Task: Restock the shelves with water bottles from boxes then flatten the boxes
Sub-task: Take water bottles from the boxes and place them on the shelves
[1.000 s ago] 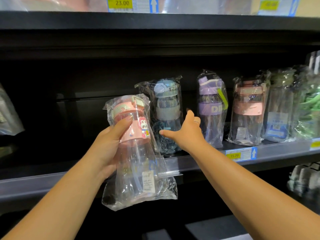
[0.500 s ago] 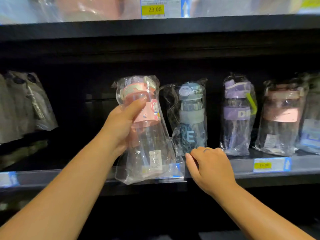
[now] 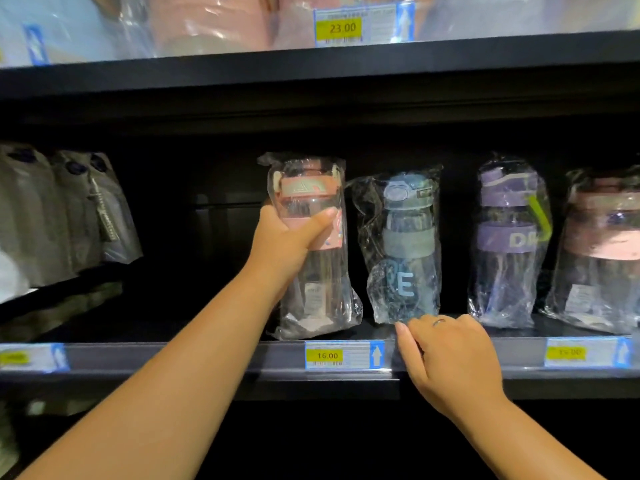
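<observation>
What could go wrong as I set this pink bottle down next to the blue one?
The pink bottle is near the shelf front edge, gripped high by your left hand; released early, it may tip forward. Its loose wrapper could also nudge the blue bottle beside it.

A shop: shelf price labels point(image 3: 344, 355) (16.00, 23.00).

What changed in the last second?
The left hand, still gripping the pink bottle, raised it and stood it on the shelf, left of the blue bottle. The right hand dropped from reaching out to the shelf edge, fingers curled. The purple bottle stayed put.
</observation>
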